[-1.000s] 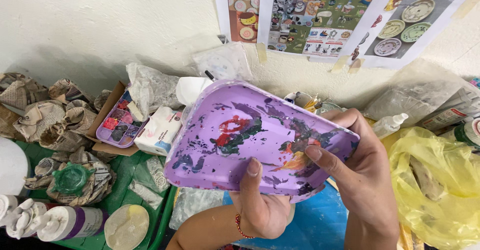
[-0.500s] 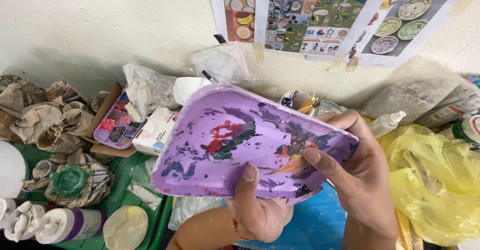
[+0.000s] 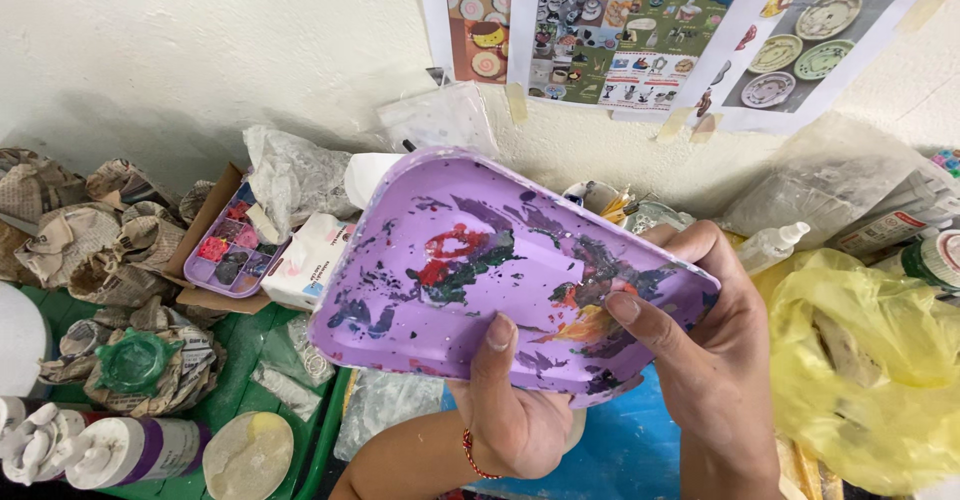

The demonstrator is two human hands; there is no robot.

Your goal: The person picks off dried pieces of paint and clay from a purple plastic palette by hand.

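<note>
I hold a purple plastic tray, smeared with red, dark green, black and orange paint, tilted up in front of me. My left hand, with a red string at the wrist, grips its near edge from below, thumb pressed on the inside. My right hand clasps the tray's right corner, thumb lying on the orange smear and fingers wrapped behind. The tray hides the middle of the table behind it.
Crumpled newspaper bundles and a small purple paint palette lie at left. White pump bottles stand lower left on a green bin. A yellow plastic bag fills the right. Posters hang on the wall.
The tray has turned and tipped in my hands, its far corner swinging up and left. Both hands keep their grip, shifting slightly with it.
</note>
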